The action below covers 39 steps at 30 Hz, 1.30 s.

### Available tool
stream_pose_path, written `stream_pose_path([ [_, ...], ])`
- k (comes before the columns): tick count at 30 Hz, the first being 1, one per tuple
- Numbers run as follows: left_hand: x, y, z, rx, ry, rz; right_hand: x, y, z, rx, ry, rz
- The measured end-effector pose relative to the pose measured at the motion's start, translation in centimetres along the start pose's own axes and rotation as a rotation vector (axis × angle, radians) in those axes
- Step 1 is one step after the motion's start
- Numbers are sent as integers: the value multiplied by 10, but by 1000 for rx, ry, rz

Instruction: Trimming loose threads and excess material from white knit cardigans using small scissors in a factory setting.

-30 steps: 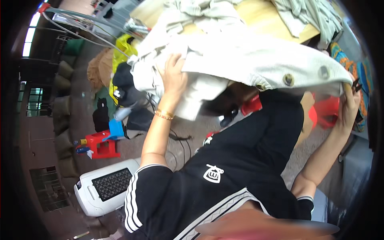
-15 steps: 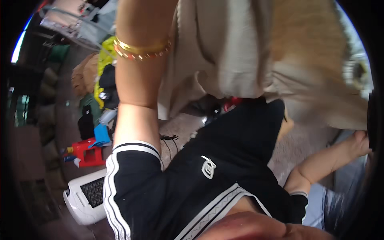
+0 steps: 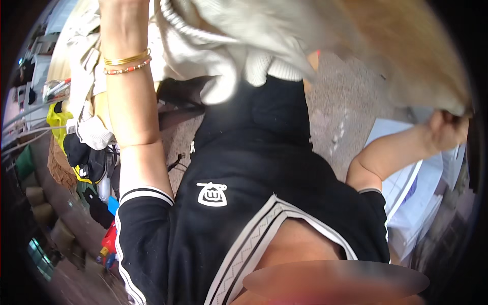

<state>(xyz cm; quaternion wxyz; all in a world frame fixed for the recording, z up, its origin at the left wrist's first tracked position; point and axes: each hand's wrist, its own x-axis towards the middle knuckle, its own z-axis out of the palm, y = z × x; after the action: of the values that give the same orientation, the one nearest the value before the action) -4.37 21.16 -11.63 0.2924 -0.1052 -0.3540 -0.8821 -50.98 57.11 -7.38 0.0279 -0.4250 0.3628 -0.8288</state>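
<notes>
A: Since half a second ago, the right hand [image 3: 450, 131] sits higher in view, the left forearm [image 3: 131, 112] is further left, and the garment [image 3: 284, 30] has swung up and across. Step?

B: Looks like lifting and spreading it, mid-swing. It's the cream ribbed piece, tan-looking and blurred at upper right, hanging in front of the person.

A: What's the next move call for?

B: My read: right edge kept pinched, slack taken up evenly, loose folds kept clear of the black shorts [image 3: 274, 109].

A: Pose?

B: Right arm bent, hand out near the right rim; grip curled, apparently grasping the garment's edge, fingers blurred. Left arm reaches up past the bracelets [image 3: 127, 65]; the left hand [image 3: 123, 6] is mostly cut off by the top edge, so can't tell its grip.

A: Beyond?

B: Bare floor [image 3: 345, 101], pale bench [image 3: 65, 51] upper left, more cream cloth [image 3: 86, 66] beside it, can't tell if it's the same piece. Further off, a yellow bag [image 3: 59, 121].
</notes>
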Motion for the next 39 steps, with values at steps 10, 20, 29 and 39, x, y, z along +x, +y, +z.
stream_pose_path([
  [10, -109, -162, 0, 1796, 720, 162, -216, 88, 3, -529, -880, 713],
  [20, -87, -204, 0, 1143, 767, -205, -202, 66, -11, -507, -847, 772],
  [29, -90, -218, 30, 1530, 639, -86, -200, 79, -56, -646, -858, 1083],
  [39, -61, -219, 32, 1581, 640, -102, -153, 124, 66, -509, -809, 556],
])
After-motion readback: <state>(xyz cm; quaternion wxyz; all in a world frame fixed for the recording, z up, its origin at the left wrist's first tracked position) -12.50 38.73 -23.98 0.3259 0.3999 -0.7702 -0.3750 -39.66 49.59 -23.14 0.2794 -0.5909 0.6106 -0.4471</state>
